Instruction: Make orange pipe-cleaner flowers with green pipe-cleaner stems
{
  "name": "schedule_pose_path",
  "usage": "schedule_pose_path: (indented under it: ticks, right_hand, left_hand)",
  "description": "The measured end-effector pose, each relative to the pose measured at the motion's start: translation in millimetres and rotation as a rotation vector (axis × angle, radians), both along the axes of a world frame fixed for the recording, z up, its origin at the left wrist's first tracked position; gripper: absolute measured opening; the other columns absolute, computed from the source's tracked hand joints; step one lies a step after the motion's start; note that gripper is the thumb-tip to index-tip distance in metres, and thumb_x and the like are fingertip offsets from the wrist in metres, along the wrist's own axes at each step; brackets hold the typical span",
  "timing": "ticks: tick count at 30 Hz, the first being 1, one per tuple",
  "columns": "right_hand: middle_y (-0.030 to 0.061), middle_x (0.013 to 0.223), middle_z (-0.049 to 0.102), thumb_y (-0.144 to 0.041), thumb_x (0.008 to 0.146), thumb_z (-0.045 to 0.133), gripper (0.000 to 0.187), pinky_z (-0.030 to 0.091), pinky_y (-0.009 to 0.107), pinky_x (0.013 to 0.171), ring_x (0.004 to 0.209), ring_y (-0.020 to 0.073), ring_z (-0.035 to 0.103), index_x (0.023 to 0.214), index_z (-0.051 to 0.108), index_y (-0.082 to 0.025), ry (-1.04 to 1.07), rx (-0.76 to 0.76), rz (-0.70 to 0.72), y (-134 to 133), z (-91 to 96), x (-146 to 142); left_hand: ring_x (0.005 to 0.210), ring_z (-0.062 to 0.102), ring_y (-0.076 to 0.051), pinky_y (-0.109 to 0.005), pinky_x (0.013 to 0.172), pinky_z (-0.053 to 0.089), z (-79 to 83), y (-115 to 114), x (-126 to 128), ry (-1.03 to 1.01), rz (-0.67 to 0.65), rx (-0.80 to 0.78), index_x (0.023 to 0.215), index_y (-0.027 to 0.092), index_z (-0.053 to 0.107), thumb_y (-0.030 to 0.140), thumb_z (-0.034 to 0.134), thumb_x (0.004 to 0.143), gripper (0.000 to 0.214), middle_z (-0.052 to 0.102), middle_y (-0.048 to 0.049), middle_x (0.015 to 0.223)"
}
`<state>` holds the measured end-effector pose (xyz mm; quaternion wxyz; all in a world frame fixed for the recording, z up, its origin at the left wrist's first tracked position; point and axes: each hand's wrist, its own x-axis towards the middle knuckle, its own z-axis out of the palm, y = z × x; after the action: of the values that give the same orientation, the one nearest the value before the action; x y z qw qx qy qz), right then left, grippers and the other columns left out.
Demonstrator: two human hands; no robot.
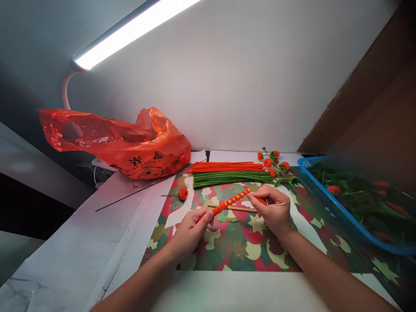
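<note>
An orange pipe cleaner (232,201), wound in a spiral, stretches at a slant between my two hands; pale gaps show between its turns, and I cannot tell whether a stick runs inside. My left hand (194,227) pinches its lower left end. At the upper right end, my right hand (272,208) is closed on it, with a straight orange length showing beside the fingers. Beneath the spiral a thin wooden stick (235,209) lies on the patterned mat (238,251). Behind it are bundles of orange pipe cleaners (227,166) and green pipe cleaners (230,177).
A small orange flower head on wire (183,193) lies left of the bundles. Orange flowers with green stems (268,162) rest at the back right. A red plastic bag (146,149) stands left under a lamp (136,32). A blue basket (341,208) of flowers is at right.
</note>
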<state>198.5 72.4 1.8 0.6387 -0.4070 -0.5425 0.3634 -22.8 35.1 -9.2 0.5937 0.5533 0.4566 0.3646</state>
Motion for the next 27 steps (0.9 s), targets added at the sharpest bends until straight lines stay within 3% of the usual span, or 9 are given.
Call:
schedule_pose_path:
  ticks: [4, 7, 11, 16, 22, 27]
  right_hand:
    - [-0.0042, 0.056, 0.055, -0.035, 0.062, 0.081, 0.021, 0.040, 0.024, 0.048, 0.048, 0.0086, 0.047, 0.057, 0.065, -0.021, 0.176, -0.171, 0.156, 3, -3.6, -3]
    - [-0.0023, 0.065, 0.061, -0.045, 0.058, 0.082, 0.031, 0.050, 0.029, 0.058, 0.056, 0.0115, 0.056, 0.058, 0.062, -0.021, 0.297, -0.319, 0.287, 3, -4.8, -4]
    - [-0.0027, 0.074, 0.065, -0.042, 0.060, 0.082, 0.028, 0.053, 0.034, 0.077, 0.073, 0.0144, 0.063, 0.065, 0.062, -0.024, 0.413, -0.432, 0.380, 2, -5.9, -4]
    - [-0.0031, 0.079, 0.068, -0.029, 0.059, 0.085, 0.035, 0.050, 0.031, 0.085, 0.077, 0.0123, 0.064, 0.090, 0.070, -0.027, 0.544, -0.581, 0.502, 4, -4.9, 0]
    - [-0.0012, 0.088, 0.071, -0.025, 0.063, 0.082, 0.021, 0.049, 0.030, 0.086, 0.086, 0.0140, 0.065, 0.081, 0.073, -0.024, 0.557, -0.634, 0.572, 1, -1.4, 0]
    - [0.0028, 0.094, 0.072, -0.028, 0.066, 0.081, 0.019, 0.049, 0.031, 0.086, 0.091, 0.0170, 0.065, 0.081, 0.074, -0.021, 0.478, -0.650, 0.650, -7, -8.9, -12]
  left_hand:
    - [0.041, 0.010, -0.005, -0.020, 0.040, 0.009, -4.5, 1, -2, -0.228, -0.118, -0.181, 0.064, 0.020, 0.039, 0.060, 0.054, 0.080, 0.045, 0.018, 0.0121, 0.046]
    - [0.040, 0.011, -0.004, -0.020, 0.040, 0.009, -4.3, 1, -2, -0.262, -0.161, -0.243, 0.063, 0.020, 0.037, 0.059, 0.056, 0.079, 0.046, 0.019, 0.0125, 0.044]
    - [0.040, 0.011, -0.004, -0.020, 0.040, 0.009, -5.1, 1, -2, -0.256, -0.174, -0.263, 0.065, 0.020, 0.037, 0.058, 0.056, 0.080, 0.046, 0.020, 0.0126, 0.045]
    - [0.039, 0.011, -0.004, -0.021, 0.039, 0.009, -8.2, 2, -2, -0.263, -0.196, -0.265, 0.066, 0.020, 0.039, 0.059, 0.055, 0.081, 0.045, 0.020, 0.0129, 0.044]
    - [0.041, 0.012, -0.005, -0.021, 0.040, 0.010, -7.0, 0, -1, -0.207, -0.174, -0.260, 0.069, 0.019, 0.043, 0.059, 0.054, 0.081, 0.043, 0.022, 0.0123, 0.045]
    - [0.042, 0.015, -0.005, -0.021, 0.040, 0.011, -6.8, -2, 2, -0.134, -0.168, -0.210, 0.069, 0.018, 0.044, 0.062, 0.051, 0.081, 0.046, 0.024, 0.0117, 0.047]
